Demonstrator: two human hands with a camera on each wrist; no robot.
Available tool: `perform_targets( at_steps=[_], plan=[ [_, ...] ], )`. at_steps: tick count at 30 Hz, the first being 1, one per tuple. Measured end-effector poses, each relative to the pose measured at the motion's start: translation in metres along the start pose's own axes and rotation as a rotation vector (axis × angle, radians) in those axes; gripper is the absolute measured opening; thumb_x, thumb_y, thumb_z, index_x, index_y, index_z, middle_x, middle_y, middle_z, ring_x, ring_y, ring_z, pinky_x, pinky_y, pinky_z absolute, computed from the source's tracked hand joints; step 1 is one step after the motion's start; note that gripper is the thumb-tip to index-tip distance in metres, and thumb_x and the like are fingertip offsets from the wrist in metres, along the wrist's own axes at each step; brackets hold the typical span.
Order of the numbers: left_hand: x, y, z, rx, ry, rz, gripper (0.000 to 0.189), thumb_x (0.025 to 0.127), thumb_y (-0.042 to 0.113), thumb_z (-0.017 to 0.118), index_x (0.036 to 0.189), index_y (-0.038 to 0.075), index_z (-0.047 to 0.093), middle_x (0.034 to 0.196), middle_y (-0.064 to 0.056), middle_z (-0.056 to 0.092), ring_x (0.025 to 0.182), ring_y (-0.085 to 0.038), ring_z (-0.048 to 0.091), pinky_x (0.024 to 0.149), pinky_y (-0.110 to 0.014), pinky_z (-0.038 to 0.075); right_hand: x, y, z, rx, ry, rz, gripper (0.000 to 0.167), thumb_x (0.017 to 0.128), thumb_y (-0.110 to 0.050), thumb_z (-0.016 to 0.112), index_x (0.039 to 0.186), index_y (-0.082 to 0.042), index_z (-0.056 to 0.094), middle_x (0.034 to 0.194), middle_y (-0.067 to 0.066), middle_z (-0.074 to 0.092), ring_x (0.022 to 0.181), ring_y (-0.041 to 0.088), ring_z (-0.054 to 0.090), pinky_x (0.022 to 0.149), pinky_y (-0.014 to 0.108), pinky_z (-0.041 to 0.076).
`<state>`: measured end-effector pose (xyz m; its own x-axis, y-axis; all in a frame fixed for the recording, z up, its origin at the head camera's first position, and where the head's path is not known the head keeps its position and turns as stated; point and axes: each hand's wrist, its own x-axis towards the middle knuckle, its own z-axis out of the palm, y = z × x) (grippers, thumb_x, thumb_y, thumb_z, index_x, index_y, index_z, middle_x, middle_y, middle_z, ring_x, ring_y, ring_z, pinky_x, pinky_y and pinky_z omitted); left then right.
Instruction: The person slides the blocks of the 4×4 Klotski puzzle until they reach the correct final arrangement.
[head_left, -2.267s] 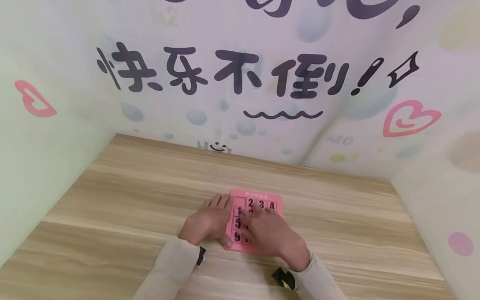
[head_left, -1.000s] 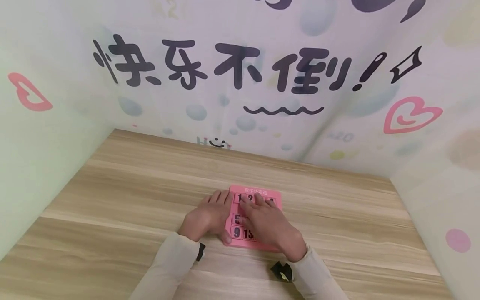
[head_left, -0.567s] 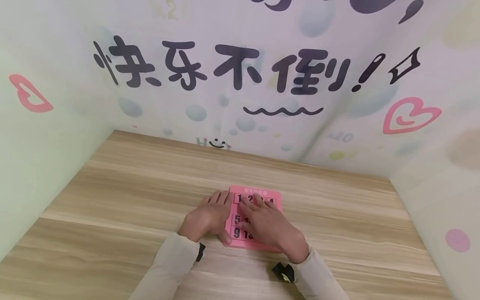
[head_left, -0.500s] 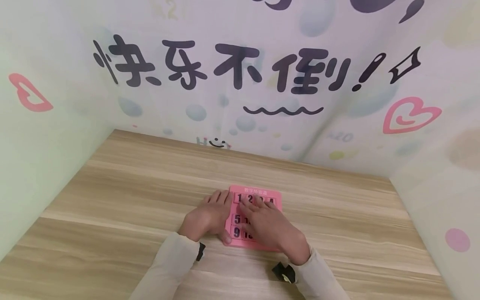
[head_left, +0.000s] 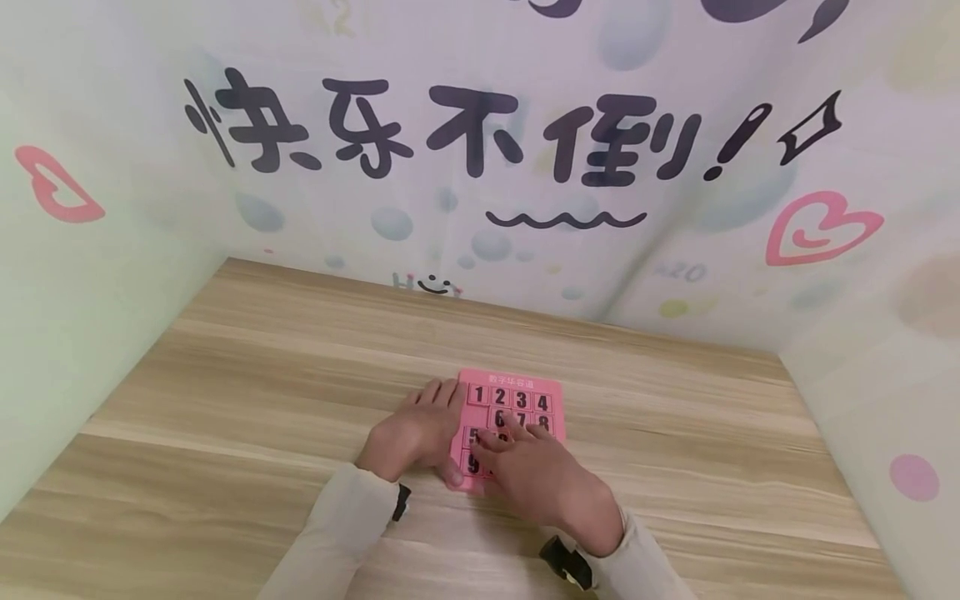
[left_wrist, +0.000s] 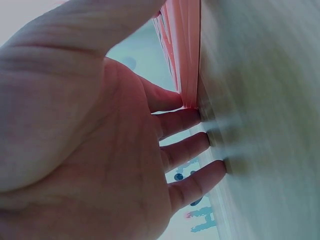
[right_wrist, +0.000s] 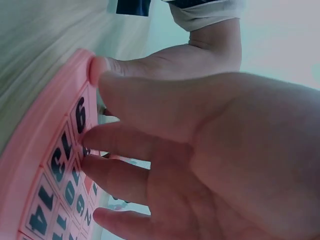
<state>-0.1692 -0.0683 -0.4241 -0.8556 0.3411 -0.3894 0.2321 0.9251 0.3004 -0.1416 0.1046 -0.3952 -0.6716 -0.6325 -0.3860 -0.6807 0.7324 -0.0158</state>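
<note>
A pink sliding number puzzle [head_left: 517, 382] lies flat on the table. Its top row reads 1, 2, 3, 4, and a gap shows left of the 6 tile [head_left: 498, 418]. My left hand [head_left: 412, 433] rests along the puzzle's left edge, fingers straight with tips on the wood, thumb by the near corner. Over the lower part of the board, my right hand [head_left: 551, 479] spreads its fingers, with fingertips at the 5 tile [head_left: 472, 437] below the gap. In the right wrist view the 13 tile [right_wrist: 61, 156] and 14 tile [right_wrist: 41, 211] show; my right hand hides several others in the head view.
The wood-grain table [head_left: 300, 358] runs back to a white printed wall [head_left: 480, 267] with large black characters. White side panels bearing pink hearts [head_left: 60, 187] stand left and right.
The 1 tile has slid away from me into the top left slot. My right hand then moves back towards me, uncovering the upper rows. The left hand keeps its place.
</note>
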Motion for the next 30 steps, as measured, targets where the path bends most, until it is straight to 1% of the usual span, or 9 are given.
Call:
perform_targets(
  at_steps=[4, 8, 11, 14, 18, 23, 30],
  plan=[
    [-0.001, 0.0, 0.0, 0.003, 0.007, 0.003, 0.124, 0.064, 0.047, 0.089, 0.156, -0.003, 0.02, 0.161, -0.017, 0.024, 0.148, -0.034, 0.021, 0.122, -0.048, 0.024, 0.001, -0.003, 0.001, -0.023, -0.003, 0.018, 0.047, 0.101, -0.035, 0.053, 0.145, -0.019, 0.052, 0.153, -0.002, 0.046, 0.146, 0.034, 0.033, 0.116, 0.053, 0.034],
    [-0.002, 0.0, 0.0, 0.0, 0.018, 0.01, 0.126, 0.063, 0.049, 0.089, 0.155, -0.004, 0.021, 0.16, -0.017, 0.025, 0.148, -0.035, 0.022, 0.121, -0.049, 0.025, 0.001, -0.006, 0.003, -0.049, -0.003, 0.04, 0.046, 0.103, -0.032, 0.048, 0.147, -0.018, 0.049, 0.154, -0.001, 0.044, 0.146, 0.033, 0.033, 0.116, 0.052, 0.035],
    [-0.003, 0.0, -0.001, 0.003, 0.02, 0.011, 0.125, 0.063, 0.049, 0.089, 0.155, -0.004, 0.022, 0.16, -0.018, 0.025, 0.148, -0.035, 0.022, 0.122, -0.049, 0.024, 0.002, -0.009, 0.004, -0.066, -0.002, 0.054, 0.047, 0.104, -0.029, 0.046, 0.148, -0.016, 0.048, 0.156, -0.001, 0.042, 0.146, 0.032, 0.033, 0.116, 0.051, 0.035],
    [-0.002, 0.0, 0.0, 0.009, 0.017, 0.008, 0.123, 0.065, 0.048, 0.088, 0.155, -0.003, 0.021, 0.16, -0.017, 0.025, 0.148, -0.035, 0.022, 0.122, -0.048, 0.024, 0.003, -0.01, 0.005, -0.083, 0.004, 0.06, 0.047, 0.104, -0.029, 0.046, 0.148, -0.015, 0.047, 0.157, 0.0, 0.04, 0.146, 0.032, 0.033, 0.116, 0.051, 0.035],
    [-0.001, 0.0, 0.001, 0.015, 0.005, 0.006, 0.123, 0.066, 0.048, 0.088, 0.156, -0.002, 0.02, 0.161, -0.017, 0.024, 0.148, -0.035, 0.021, 0.122, -0.048, 0.023, 0.005, -0.009, 0.007, -0.079, 0.008, 0.063, 0.049, 0.104, -0.032, 0.047, 0.149, -0.014, 0.047, 0.158, 0.0, 0.038, 0.147, 0.032, 0.033, 0.116, 0.051, 0.035],
    [-0.001, 0.0, 0.003, -0.001, -0.005, 0.001, 0.123, 0.066, 0.047, 0.088, 0.156, -0.001, 0.019, 0.161, -0.015, 0.023, 0.149, -0.034, 0.019, 0.123, -0.048, 0.022, 0.008, -0.006, 0.011, -0.049, 0.014, 0.065, 0.05, 0.104, -0.034, 0.045, 0.151, -0.013, 0.044, 0.159, 0.001, 0.036, 0.147, 0.032, 0.032, 0.117, 0.052, 0.034],
    [0.001, 0.001, 0.001, -0.017, -0.006, -0.012, 0.123, 0.065, 0.046, 0.089, 0.156, 0.0, 0.02, 0.162, -0.015, 0.022, 0.149, -0.034, 0.02, 0.123, -0.048, 0.021, 0.016, 0.0, 0.015, -0.03, 0.06, 0.068, 0.053, 0.105, -0.036, 0.045, 0.151, -0.01, 0.042, 0.159, 0.003, 0.035, 0.147, 0.034, 0.03, 0.117, 0.053, 0.033]
  ],
)
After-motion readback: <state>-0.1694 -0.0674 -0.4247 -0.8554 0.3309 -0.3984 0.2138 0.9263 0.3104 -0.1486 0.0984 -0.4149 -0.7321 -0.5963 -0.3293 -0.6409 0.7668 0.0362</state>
